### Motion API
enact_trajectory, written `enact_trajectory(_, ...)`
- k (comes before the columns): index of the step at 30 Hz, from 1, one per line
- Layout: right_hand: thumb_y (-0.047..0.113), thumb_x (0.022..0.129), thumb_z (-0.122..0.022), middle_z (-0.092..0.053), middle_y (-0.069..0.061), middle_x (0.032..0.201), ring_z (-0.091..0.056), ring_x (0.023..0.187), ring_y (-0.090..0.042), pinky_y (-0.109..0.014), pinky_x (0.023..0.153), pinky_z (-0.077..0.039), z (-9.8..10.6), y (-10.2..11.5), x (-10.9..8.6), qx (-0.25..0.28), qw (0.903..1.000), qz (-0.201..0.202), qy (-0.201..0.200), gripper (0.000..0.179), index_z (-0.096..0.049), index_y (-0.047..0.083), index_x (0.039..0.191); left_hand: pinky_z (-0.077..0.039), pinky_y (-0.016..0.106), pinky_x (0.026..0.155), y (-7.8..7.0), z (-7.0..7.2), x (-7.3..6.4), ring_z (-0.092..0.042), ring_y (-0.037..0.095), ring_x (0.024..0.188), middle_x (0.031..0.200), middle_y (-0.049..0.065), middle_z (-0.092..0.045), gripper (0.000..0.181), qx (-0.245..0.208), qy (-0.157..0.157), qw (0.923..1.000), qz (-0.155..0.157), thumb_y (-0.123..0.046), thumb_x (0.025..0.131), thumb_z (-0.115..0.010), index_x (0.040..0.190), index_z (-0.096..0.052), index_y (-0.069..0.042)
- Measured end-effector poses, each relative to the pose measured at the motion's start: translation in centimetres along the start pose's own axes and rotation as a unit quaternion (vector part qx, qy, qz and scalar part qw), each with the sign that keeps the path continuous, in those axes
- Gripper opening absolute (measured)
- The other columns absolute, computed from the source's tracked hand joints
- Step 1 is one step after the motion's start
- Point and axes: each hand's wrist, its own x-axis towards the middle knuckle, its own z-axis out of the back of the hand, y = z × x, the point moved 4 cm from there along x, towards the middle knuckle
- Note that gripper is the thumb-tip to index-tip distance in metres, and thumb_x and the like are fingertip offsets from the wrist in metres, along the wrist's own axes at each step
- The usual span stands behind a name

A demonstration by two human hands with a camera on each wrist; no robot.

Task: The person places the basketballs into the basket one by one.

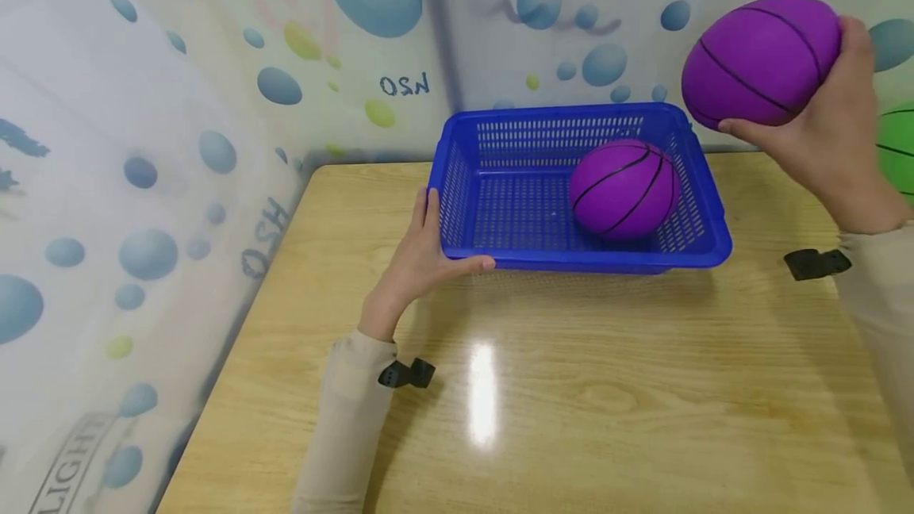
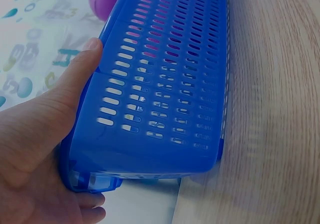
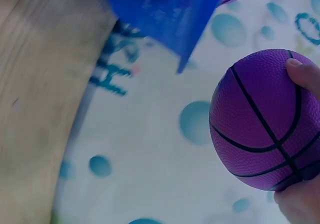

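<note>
A blue plastic basket (image 1: 585, 260) with slotted walls stands on the table against the wall. Inside, toward its right end, lies a purple ball (image 1: 624, 190) with black basketball lines. My left hand (image 1: 421, 256) grips the basket's near left corner. In the left wrist view its thumb presses along the rim, while the fingertips show under the corner of the basket (image 2: 145, 156). Up to the right of the basket, my right hand (image 1: 839, 129) holds a second purple ball (image 1: 760, 62) in the air. The right wrist view shows thumb and fingers on opposite sides of this ball (image 3: 260, 124).
Part of a green ball (image 1: 896, 145) shows at the right edge, behind my right forearm. The wooden table (image 1: 571, 395) stretches in front of the basket. A wall covering (image 1: 214, 101) with blue and yellow spots encloses the back and left.
</note>
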Motion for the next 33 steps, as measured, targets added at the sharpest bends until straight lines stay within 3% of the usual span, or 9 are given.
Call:
enact_trajectory(11,0.004,0.06,-0.086,-0.034,-0.002,0.141,-0.037,0.127,-0.015,-0.025,0.104,-0.026,-1.8,4.5,0.5,0.036,0.9981,0.001,0.05,0.107,-0.022,0.024,0.144,-0.024,0.044,0.107,-0.2,0.2,-0.1,-0.009,0.031,0.139,0.153,0.006,0.019,0.131,-0.004,0.007,1.0,0.005,-0.064,0.064,-0.073,0.148,0.01,-0.008)
enact_trajectory(17,0.012,0.06,-0.088,-0.035,-0.006,0.141,-0.038,0.127,-0.024,-0.037,0.105,-0.029,-3.5,6.7,0.6,0.046,0.9926,0.0,0.113,0.11,-0.02,0.026,0.145,-0.023,0.045,0.107,-0.2,0.1,-0.1,-0.006,0.031,0.139,0.152,0.006,0.02,0.13,-0.005,0.012,0.9998,0.012,-0.066,0.064,-0.072,0.148,0.011,-0.01)
enact_trajectory(24,0.018,0.055,-0.091,-0.034,-0.017,0.14,-0.042,0.122,-0.036,-0.054,0.098,-0.034,-5.7,9.5,0.2,0.056,0.9813,0.077,0.167,0.117,-0.019,0.013,0.146,-0.023,0.045,0.107,-0.2,0.1,-0.1,-0.006,0.032,0.139,0.152,0.006,0.02,0.129,-0.007,0.013,0.9998,0.017,-0.062,0.065,-0.074,0.148,0.011,-0.01)
enact_trajectory(33,0.027,0.055,-0.091,-0.031,-0.02,0.141,-0.038,0.124,-0.037,-0.055,0.096,-0.035,-8.3,12.3,-0.3,0.063,0.961,0.159,0.217,0.119,-0.017,0.004,0.145,-0.024,0.045,0.107,-0.4,0.2,-0.1,-0.008,0.032,0.139,0.153,0.007,0.018,0.129,-0.006,0.009,0.9998,0.014,-0.06,0.065,-0.075,0.148,0.01,-0.009)
